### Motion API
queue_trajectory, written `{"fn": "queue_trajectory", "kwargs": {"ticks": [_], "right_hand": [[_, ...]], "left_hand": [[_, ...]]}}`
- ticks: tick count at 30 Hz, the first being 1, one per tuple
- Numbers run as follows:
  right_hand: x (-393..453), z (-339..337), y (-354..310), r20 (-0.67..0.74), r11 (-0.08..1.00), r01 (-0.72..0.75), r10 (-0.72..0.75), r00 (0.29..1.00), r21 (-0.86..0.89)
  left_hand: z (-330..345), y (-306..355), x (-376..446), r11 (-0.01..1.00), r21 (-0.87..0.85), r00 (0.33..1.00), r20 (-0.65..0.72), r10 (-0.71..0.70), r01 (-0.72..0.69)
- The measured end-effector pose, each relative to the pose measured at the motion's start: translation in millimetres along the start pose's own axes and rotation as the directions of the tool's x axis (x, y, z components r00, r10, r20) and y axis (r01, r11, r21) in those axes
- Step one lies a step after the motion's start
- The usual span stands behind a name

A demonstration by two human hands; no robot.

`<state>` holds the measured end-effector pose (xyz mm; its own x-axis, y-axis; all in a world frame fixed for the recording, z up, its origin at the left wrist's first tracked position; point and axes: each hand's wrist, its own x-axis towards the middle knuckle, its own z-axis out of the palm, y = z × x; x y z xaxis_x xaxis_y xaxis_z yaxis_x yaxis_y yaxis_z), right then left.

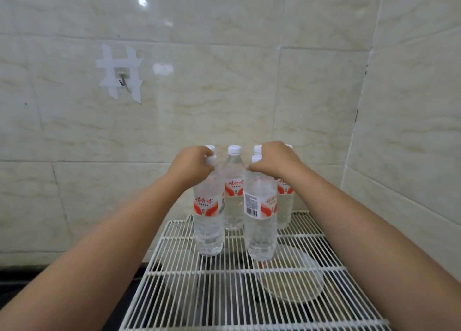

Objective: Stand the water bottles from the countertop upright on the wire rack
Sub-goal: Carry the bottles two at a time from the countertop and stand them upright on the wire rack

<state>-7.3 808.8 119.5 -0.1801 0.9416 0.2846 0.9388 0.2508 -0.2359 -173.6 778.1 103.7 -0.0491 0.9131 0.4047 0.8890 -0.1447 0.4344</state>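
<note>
On the white wire rack, two front water bottles stand upright: the left hand grips the left bottle at its cap, the right hand pinches the right bottle at its neck. Behind them stand more bottles, the middle one in plain sight. Below the rack sits a glass lid; a taped hook hangs on the tiled wall.

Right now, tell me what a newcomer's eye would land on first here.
Two forearms reach in, the left hand and right hand each gripping the neck of a front water bottle upright on the white wire rack. More bottles stand behind. A taped hook hangs on the tiled wall, upper left.
</note>
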Motion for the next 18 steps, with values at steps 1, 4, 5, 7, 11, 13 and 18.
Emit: {"fn": "queue_trajectory", "kwargs": {"ticks": [1, 4, 5, 7, 11, 13, 18], "right_hand": [[-1.8, 2.0, 0.4, -0.048, 1.0, -0.018, 0.018, 0.999, -0.009], [-7.9, 0.3, 1.3, -0.025, 1.0, -0.02, 0.02, 0.999, -0.008], [-10.0, -2.0, 1.6, 0.025, 1.0, 0.007, -0.007, 1.0, -0.006], [-14.3, -6.7, 3.5, 0.122, 0.998, 0.059, -0.062, 0.991, 0.03], [-17.7, -8.3, 5.9, 0.083, 0.993, 0.092, -0.098, 0.992, 0.073], [-16.9, -5.0, 3.1, 0.03, 0.995, 0.075, -0.078, 0.997, 0.068], [-5.5, 2.6, -9.0, -0.033, 0.996, 0.052, -0.05, 0.998, 0.066]], "left_hand": [[-0.7, 0.3, 0.2, 1.0, 0.002, 1.0, -0.003, 0.001, -0.001], [1.0, -1.8, -0.5, 1.0, 0.003, 1.0, -0.004, -0.003, 0.004], [2.3, -3.1, -0.1, 1.0, 0.009, 1.0, -0.004, -0.005, 0.005], [5.0, -4.9, -0.3, 1.0, 0.02, 1.0, -0.004, -0.016, 0.016], [12.9, -2.4, -2.8, 0.999, -0.036, 0.999, -0.032, -0.023, 0.021], [15.5, -0.8, -3.3, 0.997, -0.07, 0.998, -0.066, -0.023, 0.018], [17.1, -2.7, -0.1, 0.995, -0.096, 0.991, -0.123, -0.05, 0.038]]}}
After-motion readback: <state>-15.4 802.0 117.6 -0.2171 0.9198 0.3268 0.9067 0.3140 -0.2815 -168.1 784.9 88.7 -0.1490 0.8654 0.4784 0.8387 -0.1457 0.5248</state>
